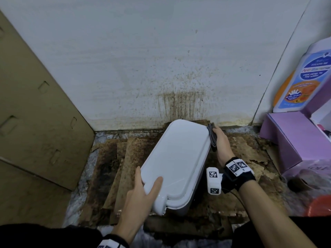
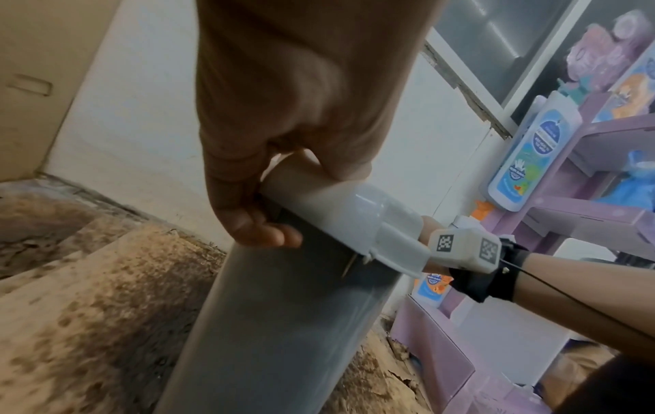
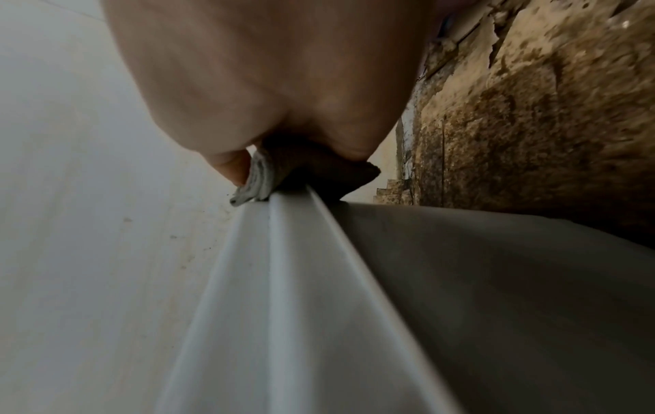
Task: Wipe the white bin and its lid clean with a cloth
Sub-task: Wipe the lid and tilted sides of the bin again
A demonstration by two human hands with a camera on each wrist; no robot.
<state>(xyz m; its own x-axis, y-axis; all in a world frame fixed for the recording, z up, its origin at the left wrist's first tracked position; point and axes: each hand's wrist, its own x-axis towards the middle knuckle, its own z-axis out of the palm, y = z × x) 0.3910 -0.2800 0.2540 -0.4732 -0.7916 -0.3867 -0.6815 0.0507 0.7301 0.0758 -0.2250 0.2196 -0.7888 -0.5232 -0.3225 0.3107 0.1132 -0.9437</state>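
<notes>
Far left: flattened cardboard [image 1: 34,122] leans against the stained white wall [image 1: 161,59].

Floor [image 1: 250,153] in the corner: layered brown paper, heavily mottled and torn.

Left hand [image 1: 138,196] holds the near left corner of the lid [image 1: 177,158]; thumb [image 1: 155,185] lies flat on top, fingers [image 2: 262,235] curl under the lid's edge and touch the bin's side in the left wrist view. So the left grip is clamped on the lid rim.

White bin [image 2: 269,322] stands on the floor paper in the middle, its far end just beside the wall, long axis running away and slightly to the right. Lid sits closed on it, a hinge tab [image 1: 160,204] at the near end.

Right hand [image 1: 221,144] is at the bin's far right corner, its grip pinching a folded grey cloth [image 1: 212,135] against the lid's edge (in the right wrist view the cloth [image 3: 311,173] sits right on the rim ridge, thumb beside it). A wrist band with square-patterned markers [image 1: 236,166] is on the right forearm.

Far right: a purple box [image 1: 286,140] on the floor, a blue-and-white labelled bottle [image 1: 302,81] above it.
</notes>
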